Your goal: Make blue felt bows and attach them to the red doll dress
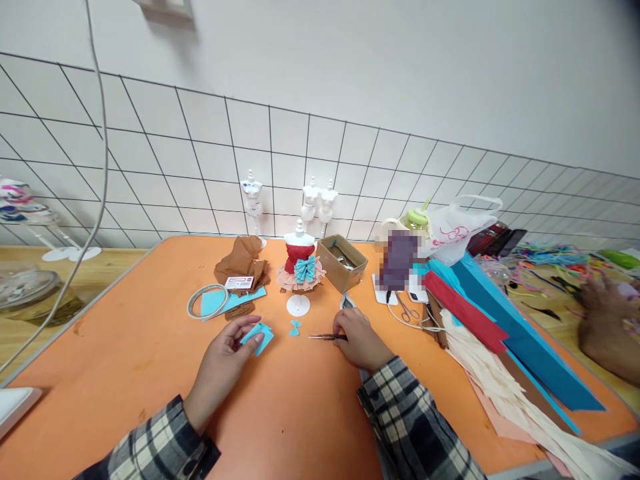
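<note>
Between the thumb and fingers of my left hand [227, 353] is a small folded stack of light blue crepe paper [259, 339]. My right hand [364, 338] rests on the table, its fingers closed on a thin, pointed metal tool [325, 337] with a dark handle; whether it is scissors or tweezers I cannot tell. The tool's tip points left. A small blue paper bow [295, 327] lies on the table between both hands. Behind it stands a mini dress form [299, 257] in a red bodice, a pleated pink skirt and a larger blue bow.
Brown crepe paper [243, 263] and a ring-shaped roll [207, 302] lie at left. A small cardboard box [343, 262] stands behind my right hand. Rightward are scissors [409, 311], a cable, crepe paper strips [480, 360] and a plastic bag [460, 227]. Another person's hand [610, 320] shows at far right.
</note>
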`<state>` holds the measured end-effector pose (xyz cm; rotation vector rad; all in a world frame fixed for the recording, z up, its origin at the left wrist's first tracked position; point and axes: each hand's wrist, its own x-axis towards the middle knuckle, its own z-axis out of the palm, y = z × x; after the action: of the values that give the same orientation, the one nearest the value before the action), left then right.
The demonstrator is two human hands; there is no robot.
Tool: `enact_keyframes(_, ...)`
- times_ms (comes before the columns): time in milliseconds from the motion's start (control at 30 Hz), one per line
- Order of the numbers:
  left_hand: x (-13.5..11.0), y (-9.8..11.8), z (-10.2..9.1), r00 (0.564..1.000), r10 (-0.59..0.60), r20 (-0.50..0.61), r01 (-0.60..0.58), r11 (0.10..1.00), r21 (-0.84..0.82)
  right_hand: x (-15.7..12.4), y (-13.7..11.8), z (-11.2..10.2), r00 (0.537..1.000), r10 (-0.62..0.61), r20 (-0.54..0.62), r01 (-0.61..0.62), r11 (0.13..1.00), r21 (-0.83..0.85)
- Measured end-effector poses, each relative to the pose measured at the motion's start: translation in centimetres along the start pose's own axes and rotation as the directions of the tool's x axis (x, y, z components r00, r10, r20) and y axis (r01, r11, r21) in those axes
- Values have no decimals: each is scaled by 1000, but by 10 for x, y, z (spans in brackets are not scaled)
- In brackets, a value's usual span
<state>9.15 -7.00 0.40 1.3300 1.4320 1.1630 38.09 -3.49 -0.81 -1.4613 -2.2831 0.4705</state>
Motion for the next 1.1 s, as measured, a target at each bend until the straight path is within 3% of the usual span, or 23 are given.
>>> enact_keyframes(133,0,-5,9,999,-35,21,37,995,-94,2,-10,5,997,56,-57,-54,998,31)
enact_keyframes(267,3,-11,11,995,-31,99,48,984,-172,1,-27,10,978,169,-124,-137,962,236)
enact_keyframes(400,-1,-8,14,972,-29,234,77,978,-195,-1,-45,23,969,202,-142,-97,841,533)
enact_keyframes(533,-9,-1,22,955,4,295,39,990,-139,-4,-65,36,982,187,-24,-112,681,723)
enact_keyframes(700,-14,6,26,957,6,291,4,1000,-31,-6,-77,44,987,161,13,-111,615,781)
enact_keyframes(833,-14,6,25,929,109,353,-127,991,29,-6,-76,43,985,170,23,-120,591,797)
enact_keyframes(967,-13,3,24,950,177,257,-205,975,88,-6,-75,43,985,169,-26,-72,544,836)
enact_keyframes(1100,-13,2,25,947,166,275,-191,979,67,-6,-78,47,985,171,7,-107,585,804)
